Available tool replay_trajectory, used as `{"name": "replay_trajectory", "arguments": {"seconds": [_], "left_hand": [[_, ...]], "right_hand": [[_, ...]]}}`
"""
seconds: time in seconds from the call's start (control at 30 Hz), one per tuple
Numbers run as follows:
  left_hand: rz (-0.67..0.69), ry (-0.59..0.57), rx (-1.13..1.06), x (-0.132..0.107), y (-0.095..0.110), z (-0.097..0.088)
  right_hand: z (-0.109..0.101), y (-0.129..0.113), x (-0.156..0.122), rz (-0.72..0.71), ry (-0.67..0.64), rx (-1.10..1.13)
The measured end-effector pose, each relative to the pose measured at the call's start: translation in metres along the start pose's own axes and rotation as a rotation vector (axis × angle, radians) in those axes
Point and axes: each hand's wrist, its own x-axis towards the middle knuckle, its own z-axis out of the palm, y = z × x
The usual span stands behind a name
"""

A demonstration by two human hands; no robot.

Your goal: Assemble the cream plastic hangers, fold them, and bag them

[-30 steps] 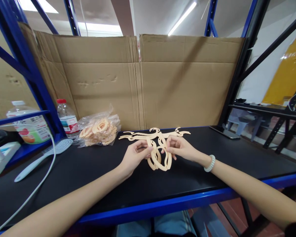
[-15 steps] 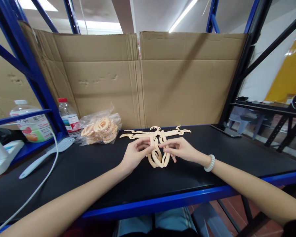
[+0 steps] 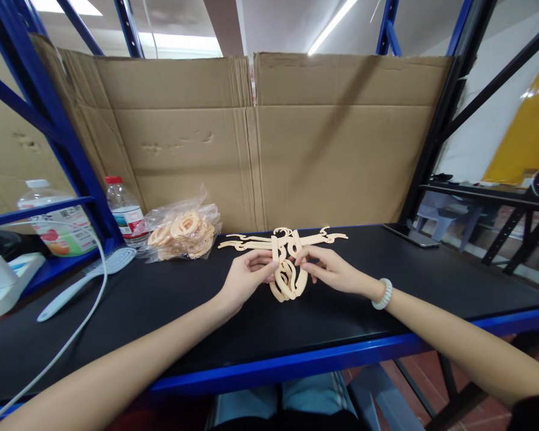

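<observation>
Closer together now, the pale wooden looped cut-out pieces (image 3: 288, 281) stand at centre frame on the black table (image 3: 161, 311). My left hand (image 3: 245, 276) and right hand (image 3: 330, 270) each keep a grip pinched on them.

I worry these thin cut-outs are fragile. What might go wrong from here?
1. The left hand and right hand both pinch the cut-outs by narrow curved strips; a hard squeeze or twist may snap one.
2. The flat pieces lie on the table right behind the hands; a slip might knock them askew.
</observation>
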Motion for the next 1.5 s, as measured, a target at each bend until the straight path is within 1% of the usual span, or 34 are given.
{"name": "replay_trajectory", "arguments": {"seconds": [0.1,0.23,0.4,0.53,0.67,0.73,0.77,0.83,0.9,0.93,0.97,1.03,1.1,1.2,1.33,1.5], "left_hand": [[-0.026,-0.008,0.007,-0.001,-0.001,0.001],[-0.042,-0.008,0.025,-0.002,0.000,0.003],[0.003,-0.009,0.086,-0.003,0.001,0.003],[0.056,-0.013,0.103,-0.002,0.000,0.003],[0.080,-0.115,0.132,0.000,-0.002,0.001],[0.120,-0.141,0.228,0.001,-0.003,-0.001],[0.166,-0.151,0.320,0.002,-0.003,-0.003],[0.309,-0.205,0.571,0.001,-0.003,-0.006],[0.457,-0.308,0.822,-0.001,-0.003,-0.009],[0.506,-0.364,0.915,-0.003,-0.003,-0.009],[0.531,-0.413,0.979,-0.004,-0.003,-0.010],[0.531,-0.473,1.046,-0.006,-0.003,-0.010],[0.511,-0.489,1.069,-0.006,-0.004,-0.011],[0.480,-0.484,1.081,-0.004,-0.004,-0.014],[0.452,-0.469,1.078,-0.002,-0.004,-0.018],[0.445,-0.461,1.062,0.000,-0.005,-0.020]], "right_hand": [[0.000,0.002,-0.001,0.005,-0.059,0.008],[0.001,0.001,-0.001,0.006,-0.072,0.032],[0.005,-0.003,-0.001,0.026,-0.118,0.055],[0.005,-0.001,-0.001,0.049,-0.096,0.094],[-0.003,0.006,0.002,0.076,-0.032,0.127],[-0.008,0.012,0.004,0.133,0.018,0.116],[-0.010,0.016,0.005,0.171,0.039,0.109],[-0.014,0.025,0.005,0.253,0.056,0.087],[-0.017,0.031,0.005,0.319,0.027,0.039],[-0.017,0.032,0.004,0.327,0.001,-0.009],[-0.018,0.031,0.003,0.312,-0.031,-0.071],[-0.018,0.024,0.002,0.235,-0.104,-0.218],[-0.019,0.015,0.001,0.149,-0.176,-0.342],[-0.018,0.005,-0.001,0.108,-0.260,-0.468],[-0.018,0.008,-0.004,0.133,-0.286,-0.606],[-0.017,0.016,-0.005,0.141,-0.285,-0.641]]}}
